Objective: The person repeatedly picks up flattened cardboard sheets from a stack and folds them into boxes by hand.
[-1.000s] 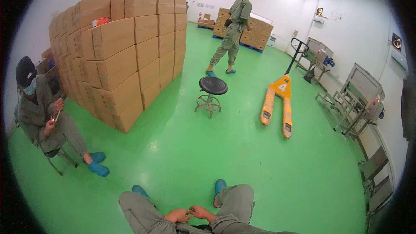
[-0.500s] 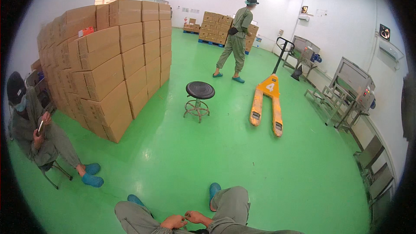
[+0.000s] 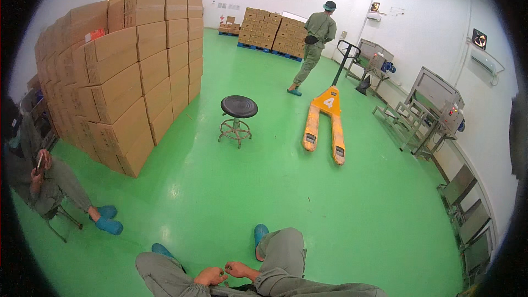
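Observation:
Between my knees, at the lower edge, my left hand (image 3: pixel 210 276) and my right hand (image 3: pixel 241 269) hang close together. The fingers of both are curled inward, their tips almost meeting. Anything they may hold is too small or hidden to make out. My legs in grey-green trousers (image 3: pixel 281 253) are bent and spread, with a blue shoe (image 3: pixel 260 234) on each foot.
Ahead stands a round black stool (image 3: pixel 239 106); right of it sits a yellow pallet jack (image 3: pixel 326 104). Stacked cartons (image 3: pixel 118 77) rise at left, near a seated person (image 3: pixel 41 165) with a phone-like object. Another person (image 3: pixel 314 41) is farther back. Metal machines (image 3: pixel 432 99) line the right wall.
The standing person has moved farther away, turning their back to me. The whole scene has shifted a little left and up in view. My hands keep nearly the same pose.

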{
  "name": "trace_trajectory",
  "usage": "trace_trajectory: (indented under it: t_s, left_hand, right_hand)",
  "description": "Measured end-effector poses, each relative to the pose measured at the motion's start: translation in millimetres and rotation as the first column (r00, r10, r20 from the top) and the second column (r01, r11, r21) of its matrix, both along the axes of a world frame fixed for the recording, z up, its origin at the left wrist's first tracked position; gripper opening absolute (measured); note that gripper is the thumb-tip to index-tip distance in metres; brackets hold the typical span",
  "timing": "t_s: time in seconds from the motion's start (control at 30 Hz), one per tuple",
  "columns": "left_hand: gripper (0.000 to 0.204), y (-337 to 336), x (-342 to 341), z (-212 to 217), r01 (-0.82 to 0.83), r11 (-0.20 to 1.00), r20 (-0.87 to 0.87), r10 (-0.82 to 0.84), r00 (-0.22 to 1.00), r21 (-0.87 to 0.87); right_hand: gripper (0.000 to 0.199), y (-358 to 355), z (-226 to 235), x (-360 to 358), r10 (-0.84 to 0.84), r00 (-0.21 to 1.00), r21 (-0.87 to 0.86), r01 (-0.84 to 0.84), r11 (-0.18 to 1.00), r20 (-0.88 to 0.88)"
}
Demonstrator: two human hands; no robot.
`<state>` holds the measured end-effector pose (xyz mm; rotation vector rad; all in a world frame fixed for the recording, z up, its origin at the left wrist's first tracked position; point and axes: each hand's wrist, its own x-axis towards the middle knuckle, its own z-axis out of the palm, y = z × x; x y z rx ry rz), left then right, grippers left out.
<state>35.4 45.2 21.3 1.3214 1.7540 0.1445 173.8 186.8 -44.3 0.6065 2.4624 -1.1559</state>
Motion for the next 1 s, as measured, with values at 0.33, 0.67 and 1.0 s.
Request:
trace_trajectory:
  t_s: [0.33,0.67,1.0]
  left_hand:
    - [0.053,-1.9,-1.0,4.4,-0.005,1.0,-0.002,0.005,1.0,-0.025]
    - [0.055,-5.6,2.5,1.3,0.002,1.0,-0.029,-0.002,1.0,-0.005]
    - [0.055,-5.7,0.7,1.0,0.007,1.0,-0.037,-0.007,0.999,0.006]
  right_hand:
    - [0.041,-0.6,-10.2,-3.2,-0.033,0.999,-0.046,0.034,0.998,0.03]
    - [0.041,-1.7,-4.6,-1.5,-0.066,0.997,-0.088,0.07,0.994,0.048]
    - [0.043,-0.3,1.9,-3.9,-0.043,0.999,-0.053,0.044,0.998,0.027]
